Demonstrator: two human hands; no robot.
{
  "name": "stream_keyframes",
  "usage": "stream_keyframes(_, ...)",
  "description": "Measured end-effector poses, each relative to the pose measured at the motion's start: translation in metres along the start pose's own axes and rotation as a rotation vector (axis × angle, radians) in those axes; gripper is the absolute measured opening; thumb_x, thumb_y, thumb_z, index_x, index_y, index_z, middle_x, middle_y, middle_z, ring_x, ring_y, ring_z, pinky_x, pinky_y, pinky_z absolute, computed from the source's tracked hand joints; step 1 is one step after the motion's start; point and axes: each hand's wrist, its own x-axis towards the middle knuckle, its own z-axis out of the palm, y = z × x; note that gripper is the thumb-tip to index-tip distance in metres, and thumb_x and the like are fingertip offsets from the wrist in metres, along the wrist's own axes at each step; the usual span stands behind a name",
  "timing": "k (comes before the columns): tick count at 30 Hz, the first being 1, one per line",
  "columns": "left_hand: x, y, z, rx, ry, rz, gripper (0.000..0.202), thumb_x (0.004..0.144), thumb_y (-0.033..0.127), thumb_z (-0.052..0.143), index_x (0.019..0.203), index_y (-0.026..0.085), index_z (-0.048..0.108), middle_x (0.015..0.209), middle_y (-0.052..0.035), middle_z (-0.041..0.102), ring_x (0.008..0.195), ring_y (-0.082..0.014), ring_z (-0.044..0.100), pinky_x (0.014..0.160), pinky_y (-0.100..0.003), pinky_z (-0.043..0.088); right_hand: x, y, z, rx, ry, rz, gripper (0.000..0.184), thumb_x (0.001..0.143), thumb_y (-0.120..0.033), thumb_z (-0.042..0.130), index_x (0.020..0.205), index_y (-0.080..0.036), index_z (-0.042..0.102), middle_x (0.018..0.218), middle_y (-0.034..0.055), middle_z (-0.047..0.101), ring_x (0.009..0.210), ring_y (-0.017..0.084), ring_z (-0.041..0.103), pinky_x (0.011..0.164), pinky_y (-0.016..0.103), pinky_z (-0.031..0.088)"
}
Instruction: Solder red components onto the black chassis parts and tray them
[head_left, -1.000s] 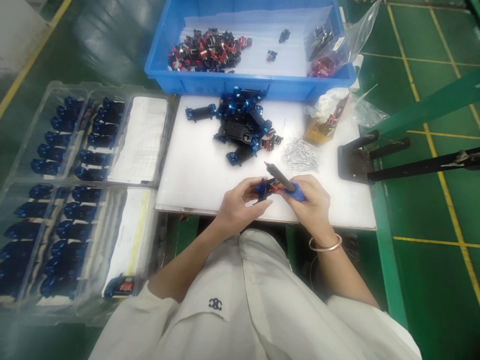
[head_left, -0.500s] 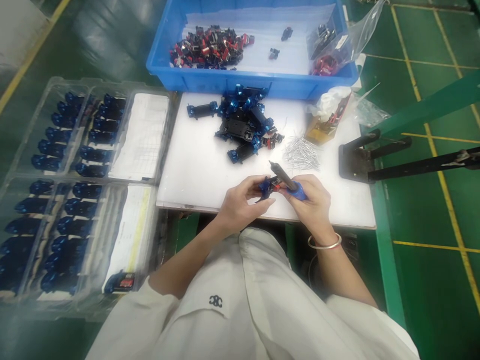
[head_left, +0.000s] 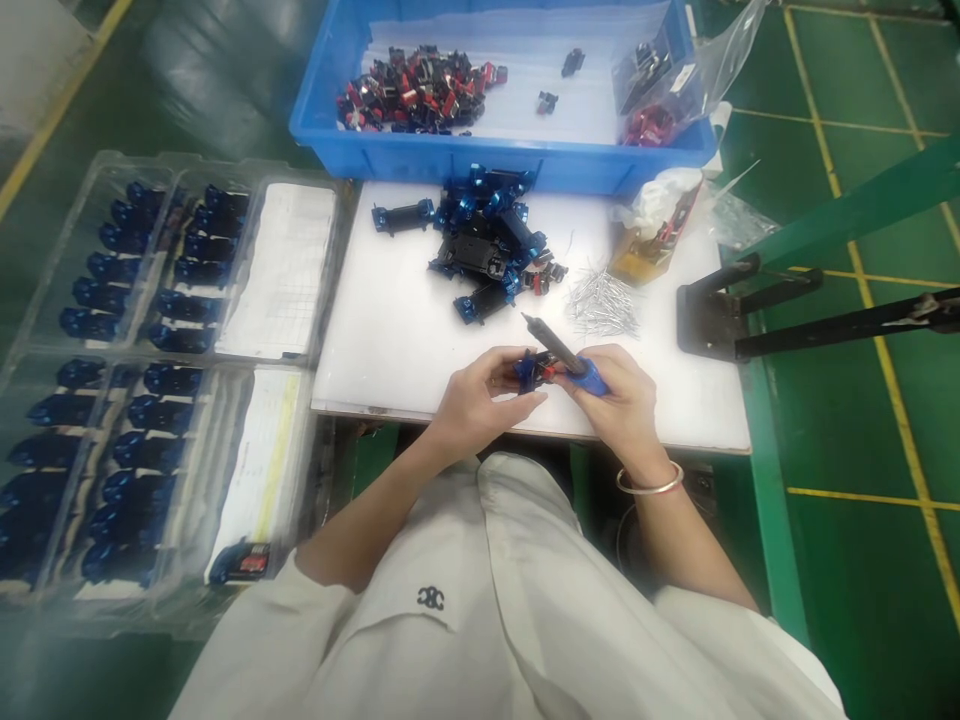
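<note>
My left hand (head_left: pixel 480 402) is closed around a small blue-and-black toy car part (head_left: pixel 527 370), above the table's front edge. In my right hand (head_left: pixel 619 400) is a soldering iron (head_left: pixel 556 350) with a blue handle and a grey shaft, its pointed tip aimed up and left, away from the part. The fingertips of that hand also meet a small red piece (head_left: pixel 549 371) at the car part; how they grip it is partly hidden. Beyond both hands lies a pile of blue-and-black car chassis (head_left: pixel 472 255), with thin metal pins (head_left: pixel 602 303) heaped to its right.
A blue bin (head_left: pixel 495 160) at the back holds small red-and-black pieces (head_left: pixel 420 90). Clear trays (head_left: pixel 199 360) of blue car parts stand at left. A yellow box (head_left: pixel 643 250) and a black stand (head_left: pixel 709 322) are at right.
The soldering iron has tilted further left, its tip moving left and slightly up. Both hands have shifted only slightly, still holding the same things.
</note>
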Motion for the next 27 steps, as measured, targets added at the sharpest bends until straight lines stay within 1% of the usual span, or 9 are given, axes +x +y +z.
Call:
stream_keyframes(5,0.002,0.002,-0.006,-0.095,-0.021,-0.056,0.049,0.071,0.036,0.084,0.112,0.017,0.065,0.103,-0.0072,0.074,0.095,-0.0190,0.070,0.088,-0.032,0.058,0.006,-0.004,-0.001,0.091,-0.050,0.064,0.015,0.089,-0.036,0.069,0.082,-0.023,0.072,0.082,0.0038,0.068,0.075,0.019,0.063,0.066,0.032,0.053)
stream_keyframes(8,0.004,0.003,-0.013,-0.211,-0.080,-0.088,0.046,0.080,0.051,0.074,0.111,0.017,0.067,0.100,-0.0084,0.074,0.090,-0.0192,0.072,0.085,-0.034,0.059,0.010,-0.008,-0.003,0.139,-0.092,0.144,0.020,0.088,-0.041,0.069,0.077,-0.024,0.072,0.079,0.0033,0.067,0.072,0.019,0.062,0.064,0.033,0.053)
stream_keyframes(10,0.004,0.003,-0.016,-0.250,-0.098,-0.118,0.046,0.083,0.054,0.068,0.111,0.017,0.067,0.100,-0.0089,0.074,0.088,-0.0198,0.072,0.085,-0.036,0.059,0.012,-0.011,-0.004,0.170,-0.109,0.198,0.020,0.086,-0.042,0.070,0.078,-0.024,0.074,0.078,0.0028,0.066,0.072,0.019,0.062,0.065,0.033,0.053)
stream_keyframes(12,0.005,0.002,-0.019,-0.221,-0.100,-0.115,0.045,0.080,0.049,0.074,0.111,0.017,0.066,0.101,-0.0091,0.074,0.092,-0.0211,0.072,0.087,-0.038,0.059,0.014,-0.015,-0.005,0.215,-0.110,0.246,0.017,0.085,-0.041,0.072,0.081,-0.025,0.075,0.078,0.0023,0.067,0.072,0.019,0.062,0.066,0.034,0.054)
stream_keyframes(15,0.008,0.000,-0.019,-0.133,-0.076,-0.067,0.048,0.070,0.039,0.084,0.108,0.017,0.065,0.098,-0.0084,0.074,0.093,-0.0215,0.071,0.088,-0.037,0.058,0.016,-0.020,-0.006,0.302,-0.120,0.324,0.013,0.081,-0.037,0.074,0.081,-0.025,0.076,0.077,0.0015,0.067,0.071,0.019,0.063,0.068,0.034,0.054)
stream_keyframes(21,0.015,0.002,-0.016,-0.104,-0.077,-0.033,0.041,0.061,0.037,0.089,0.087,0.017,0.065,0.081,-0.0022,0.071,0.076,-0.0155,0.067,0.074,-0.030,0.058,0.021,-0.029,-0.002,0.518,-0.174,0.477,0.004,0.074,-0.028,0.075,0.074,-0.024,0.076,0.072,-0.0012,0.066,0.067,0.016,0.062,0.065,0.030,0.052)
stream_keyframes(23,0.017,0.002,-0.016,-0.088,-0.057,-0.013,0.041,0.059,0.035,0.091,0.087,0.017,0.067,0.080,-0.0011,0.070,0.073,-0.0135,0.065,0.073,-0.028,0.056,0.022,-0.031,0.001,0.596,-0.190,0.551,0.007,0.070,-0.029,0.075,0.070,-0.023,0.074,0.069,-0.0015,0.064,0.064,0.015,0.060,0.063,0.029,0.051)
stream_keyframes(25,0.018,0.002,-0.017,-0.050,-0.046,0.020,0.041,0.060,0.034,0.090,0.094,0.019,0.071,0.087,-0.0025,0.070,0.078,-0.0140,0.064,0.076,-0.028,0.055,0.023,-0.033,0.005,0.666,-0.197,0.634,0.014,0.067,-0.034,0.076,0.067,-0.021,0.072,0.065,-0.0015,0.062,0.059,0.014,0.056,0.058,0.028,0.049)
stream_keyframes(27,0.018,0.000,-0.018,-0.022,-0.061,0.050,0.037,0.064,0.035,0.087,0.096,0.020,0.074,0.094,-0.0041,0.069,0.085,-0.0164,0.064,0.081,-0.031,0.056,0.024,-0.034,0.010,0.728,-0.191,0.712,0.023,0.063,-0.040,0.078,0.065,-0.019,0.070,0.058,-0.0025,0.057,0.051,0.011,0.049,0.049,0.025,0.043)
